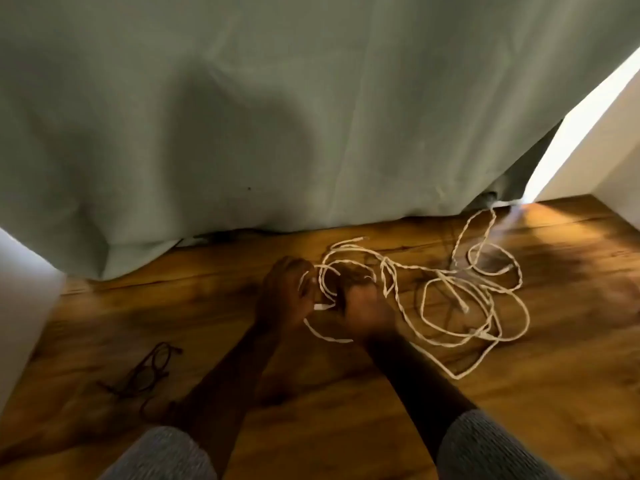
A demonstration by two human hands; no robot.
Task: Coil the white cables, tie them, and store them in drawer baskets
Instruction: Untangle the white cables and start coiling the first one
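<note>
White cables lie tangled in loose loops on the wooden floor, right of centre. My left hand holds a small coil of white cable, with loops wound around its fingers. My right hand grips the same cable close beside it, and a strand trails from under it toward the tangle. Both hands meet over the floor at the middle of the view. No drawer or basket shows.
A grey-green cloth hangs down to the floor behind the hands. Dark-framed glasses lie on the floor at the left. White walls stand at the right and far left. Bare floor stretches in front.
</note>
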